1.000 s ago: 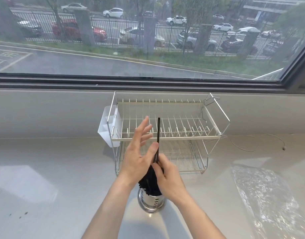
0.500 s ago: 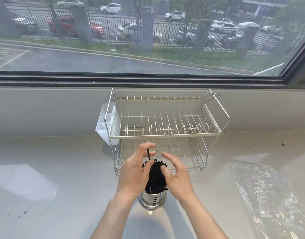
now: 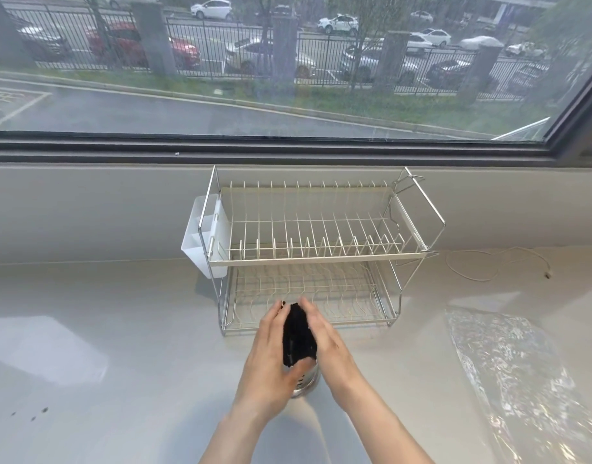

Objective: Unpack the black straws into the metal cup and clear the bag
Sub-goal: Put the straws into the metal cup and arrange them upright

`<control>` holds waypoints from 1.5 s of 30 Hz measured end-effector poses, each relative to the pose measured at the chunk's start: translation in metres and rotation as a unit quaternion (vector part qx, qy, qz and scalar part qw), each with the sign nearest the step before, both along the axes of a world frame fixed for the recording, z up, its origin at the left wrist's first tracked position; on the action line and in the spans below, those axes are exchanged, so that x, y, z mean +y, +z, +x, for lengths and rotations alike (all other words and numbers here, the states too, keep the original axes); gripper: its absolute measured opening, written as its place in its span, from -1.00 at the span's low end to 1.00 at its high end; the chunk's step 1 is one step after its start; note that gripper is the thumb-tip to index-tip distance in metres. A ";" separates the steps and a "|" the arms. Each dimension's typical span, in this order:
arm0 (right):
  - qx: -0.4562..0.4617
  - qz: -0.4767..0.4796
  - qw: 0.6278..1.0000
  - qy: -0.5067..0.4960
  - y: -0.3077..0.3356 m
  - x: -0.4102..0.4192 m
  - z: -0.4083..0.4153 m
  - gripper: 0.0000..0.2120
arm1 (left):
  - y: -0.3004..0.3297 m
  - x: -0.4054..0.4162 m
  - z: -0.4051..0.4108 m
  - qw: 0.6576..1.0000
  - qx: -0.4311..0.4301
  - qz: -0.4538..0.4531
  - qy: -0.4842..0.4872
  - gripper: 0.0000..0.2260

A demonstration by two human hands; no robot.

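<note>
Clearly, in the head view, both hands are cupping the black straws (image 3: 298, 334) standing bunched in the metal cup (image 3: 304, 383) on the worktop (image 3: 120, 363): left hand (image 3: 271, 356) and right hand (image 3: 328, 343) are pressing flat against the bundle, neither closing round it. Squeezing evenly should be keeping the cup upright. The bag (image 3: 515, 373) is lying apart, right, awaiting clearing.

At lower centre of the frame, the shiny perforated metal cup (image 3: 304, 383) is mostly hidden behind the left hand (image 3: 271, 360) and right hand (image 3: 328, 349). The clear crinkled plastic bag (image 3: 522, 380) runs off the right and bottom edges. Both forearms are cut off by the bottom edge.
</note>
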State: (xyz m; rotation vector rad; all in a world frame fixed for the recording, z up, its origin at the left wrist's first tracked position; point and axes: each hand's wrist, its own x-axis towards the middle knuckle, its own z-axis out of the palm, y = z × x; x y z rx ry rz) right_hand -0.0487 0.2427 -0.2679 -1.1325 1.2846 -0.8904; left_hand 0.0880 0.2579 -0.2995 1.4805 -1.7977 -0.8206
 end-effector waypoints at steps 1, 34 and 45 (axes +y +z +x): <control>0.014 -0.012 1.000 0.012 0.001 -0.003 0.001 -0.58 | -0.001 -0.001 -0.003 1.000 0.014 -0.002 0.020 -0.24; 0.133 -0.041 0.989 -0.055 -0.018 -0.009 -0.018 -0.60 | 0.015 -0.022 -0.013 0.932 0.285 0.135 0.179 -0.68; 0.075 -0.020 0.982 -0.173 -0.022 -0.005 -0.016 -0.75 | 0.015 -0.016 -0.012 0.925 0.304 0.155 0.166 -0.70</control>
